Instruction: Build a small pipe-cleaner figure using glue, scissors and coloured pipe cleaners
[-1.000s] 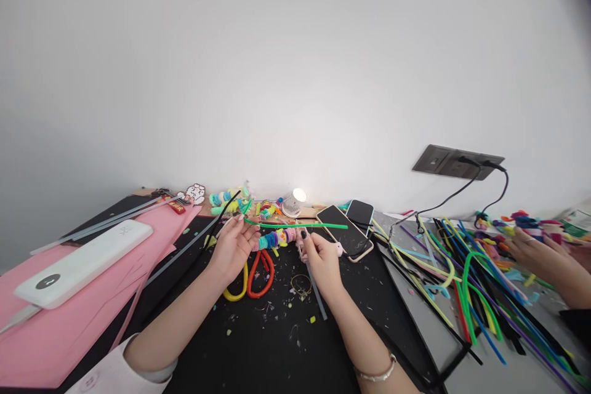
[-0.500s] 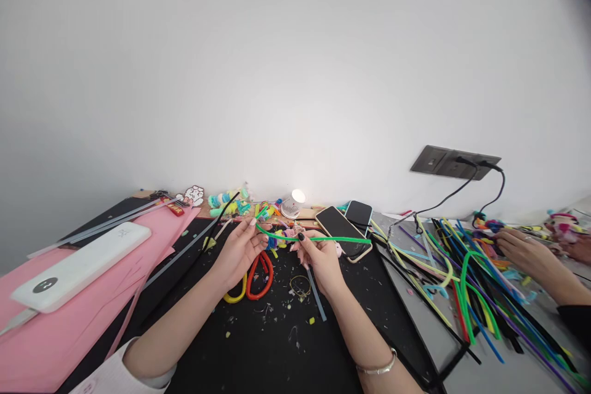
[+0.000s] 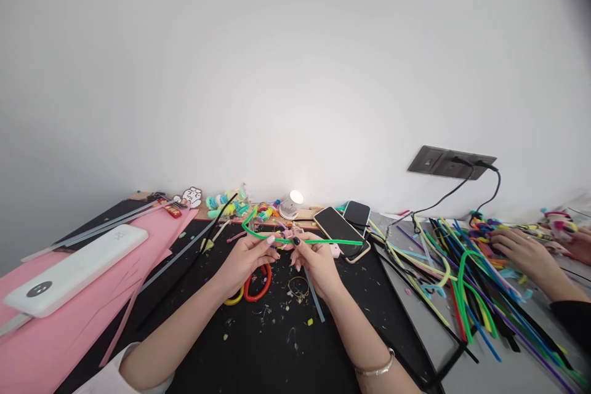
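A green pipe cleaner (image 3: 335, 242) stretches crosswise between my hands above the black table surface (image 3: 258, 345). My left hand (image 3: 252, 258) pinches it near its curved left part, whose end bends upward past the fingers. My right hand (image 3: 316, 258) grips it between thumb and fingers, and the straight end runs out to the right over a phone (image 3: 339, 228). Just under my left hand lie a red loop (image 3: 258, 289) and a yellow loop (image 3: 234, 297), which look like scissor handles. Small pink and colourful pieces behind my fingers are partly hidden.
Pink sheets (image 3: 60, 314) and a white power bank (image 3: 78, 268) lie left. A paper cup (image 3: 290, 204) and second phone (image 3: 357, 215) stand near the wall. At right, many pipe cleaners (image 3: 471, 295) spread before another person's hands (image 3: 526, 255). Cables hang from a wall socket (image 3: 452, 162).
My left hand has moved from the pipe cleaner's left end inward, closer to my right hand, and now pinches it. The left end is free and curls upward. My right hand stays nearly in place.
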### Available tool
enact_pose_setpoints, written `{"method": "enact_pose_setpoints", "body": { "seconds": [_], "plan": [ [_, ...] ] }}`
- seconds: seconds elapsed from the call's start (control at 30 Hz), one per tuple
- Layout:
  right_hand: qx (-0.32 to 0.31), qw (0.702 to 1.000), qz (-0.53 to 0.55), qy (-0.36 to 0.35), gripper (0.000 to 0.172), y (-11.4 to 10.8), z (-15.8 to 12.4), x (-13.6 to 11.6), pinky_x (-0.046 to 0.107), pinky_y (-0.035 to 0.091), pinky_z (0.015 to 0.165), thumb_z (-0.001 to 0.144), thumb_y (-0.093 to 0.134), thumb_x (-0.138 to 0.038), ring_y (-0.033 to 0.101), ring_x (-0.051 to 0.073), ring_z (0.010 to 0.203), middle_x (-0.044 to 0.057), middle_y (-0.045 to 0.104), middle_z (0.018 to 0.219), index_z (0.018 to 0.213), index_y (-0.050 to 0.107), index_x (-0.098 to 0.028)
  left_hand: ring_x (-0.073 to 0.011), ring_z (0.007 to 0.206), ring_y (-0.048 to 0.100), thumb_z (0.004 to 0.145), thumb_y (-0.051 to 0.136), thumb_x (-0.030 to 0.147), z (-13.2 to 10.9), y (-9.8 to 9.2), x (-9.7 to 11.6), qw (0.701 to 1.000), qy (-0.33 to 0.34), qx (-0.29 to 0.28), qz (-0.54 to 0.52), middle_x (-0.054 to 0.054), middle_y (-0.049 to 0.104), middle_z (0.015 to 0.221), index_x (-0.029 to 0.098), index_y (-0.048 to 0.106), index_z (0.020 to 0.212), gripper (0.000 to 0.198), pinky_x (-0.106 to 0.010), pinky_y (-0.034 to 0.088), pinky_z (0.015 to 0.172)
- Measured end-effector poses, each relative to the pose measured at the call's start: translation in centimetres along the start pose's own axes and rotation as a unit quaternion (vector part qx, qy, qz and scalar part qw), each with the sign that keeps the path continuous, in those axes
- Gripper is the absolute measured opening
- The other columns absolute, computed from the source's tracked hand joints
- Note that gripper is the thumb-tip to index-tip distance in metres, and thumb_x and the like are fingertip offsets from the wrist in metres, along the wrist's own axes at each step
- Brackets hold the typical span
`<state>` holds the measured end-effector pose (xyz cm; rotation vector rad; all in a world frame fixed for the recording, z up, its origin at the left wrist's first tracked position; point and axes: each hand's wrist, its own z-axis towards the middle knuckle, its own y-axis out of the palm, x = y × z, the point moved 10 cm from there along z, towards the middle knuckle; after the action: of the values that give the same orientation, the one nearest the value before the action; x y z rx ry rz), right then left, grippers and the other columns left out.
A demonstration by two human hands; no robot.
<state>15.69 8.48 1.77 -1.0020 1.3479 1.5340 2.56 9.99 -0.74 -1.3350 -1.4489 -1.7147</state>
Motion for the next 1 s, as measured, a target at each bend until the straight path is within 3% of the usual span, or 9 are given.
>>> {"method": "enact_pose_setpoints", "body": {
  "seconds": [0.13,0.27,0.37,0.47,0.57,0.7,0.9,1.0],
  "plan": [
    [-0.052,0.998,-0.027,0.029,0.032,0.9,-0.2,0.7,0.019,0.038,0.040,0.065,0.077,-0.028,0.055,0.009,0.049,0.003,0.071,0.080,0.094,0.069,-0.019,-0.0095,0.058,0.056,0.077,0.073,0.036,0.1,-0.6,1.1,0.997,0.024,0.032,-0.062,0.001,0.060,0.062,0.015,0.066,0.081,0.022,-0.020,0.047,0.059],
    [-0.013,0.998,-0.052,0.030,0.030,-0.3,0.2,0.8,0.018,0.037,0.040,0.067,0.074,-0.030,0.051,0.008,0.044,0.002,0.070,0.069,0.092,0.068,-0.016,-0.0037,0.043,0.039,0.083,0.066,0.024,0.2,-1.0,1.5,0.983,0.016,0.038,-0.181,0.006,0.047,0.057,0.015,0.056,0.070,0.019,-0.015,0.034,0.043],
    [0.019,0.998,-0.059,0.011,0.030,-1.1,0.5,0.4,0.018,0.035,0.039,0.073,0.069,-0.037,0.047,0.007,0.041,0.000,0.066,0.060,0.094,0.065,-0.015,-0.0034,0.035,0.027,0.092,0.050,0.021,-0.1,0.5,0.6,0.969,-0.069,-0.031,-0.234,0.008,0.033,0.048,0.016,0.046,0.061,0.032,-0.017,0.026,0.037],
    [0.008,0.998,-0.066,0.002,0.037,-0.8,0.5,0.3,0.017,0.033,0.036,0.073,0.070,-0.038,0.045,0.007,0.040,-0.002,0.065,0.062,0.102,0.062,-0.017,-0.0030,0.033,0.023,0.096,0.040,0.020,-1.4,2.6,-0.7,0.933,-0.183,-0.121,-0.285,0.010,0.024,0.045,0.016,0.043,0.059,0.037,-0.016,0.023,0.036],
    [-0.022,0.996,-0.083,0.000,0.037,-0.1,0.4,0.6,0.017,0.032,0.035,0.072,0.071,-0.036,0.045,0.006,0.040,-0.001,0.066,0.067,0.103,0.062,-0.018,-0.0021,0.032,0.020,0.095,0.042,0.020,-2.8,3.8,-1.9,0.905,-0.265,-0.187,-0.276,0.010,0.024,0.043,0.014,0.046,0.061,0.035,-0.015,0.019,0.035],
    [-0.006,0.993,-0.116,-0.001,0.021,-0.5,0.5,1.0,0.018,0.030,0.037,0.071,0.069,-0.034,0.044,0.006,0.039,0.000,0.065,0.061,0.083,0.064,-0.016,-0.0016,0.032,0.014,0.094,0.048,0.025,-3.5,4.4,-3.0,0.891,-0.313,-0.237,-0.229,0.009,0.028,0.042,0.013,0.049,0.063,0.033,-0.015,0.014,0.033],
    [0.045,0.990,-0.132,-0.013,0.020,-1.7,0.4,0.0,0.020,0.026,0.038,0.073,0.065,-0.034,0.041,0.007,0.040,0.000,0.063,0.059,0.082,0.062,-0.016,-0.0022,0.031,0.014,0.091,0.053,0.030,-3.0,3.8,-3.9,0.906,-0.314,-0.226,-0.169,0.009,0.030,0.040,0.016,0.045,0.060,0.035,-0.017,0.012,0.033],
    [0.055,0.982,-0.176,-0.042,0.023,-2.0,0.2,-1.3,0.021,0.034,0.042,0.075,0.056,-0.027,0.045,0.009,0.046,-0.001,0.061,0.065,0.095,0.060,-0.017,-0.0018,0.031,0.015,0.090,0.054,0.027,-2.4,3.4,-3.7,0.920,-0.287,-0.204,-0.174,0.009,0.031,0.041,0.015,0.047,0.062,0.032,-0.017,0.012,0.033]
  ]
}}
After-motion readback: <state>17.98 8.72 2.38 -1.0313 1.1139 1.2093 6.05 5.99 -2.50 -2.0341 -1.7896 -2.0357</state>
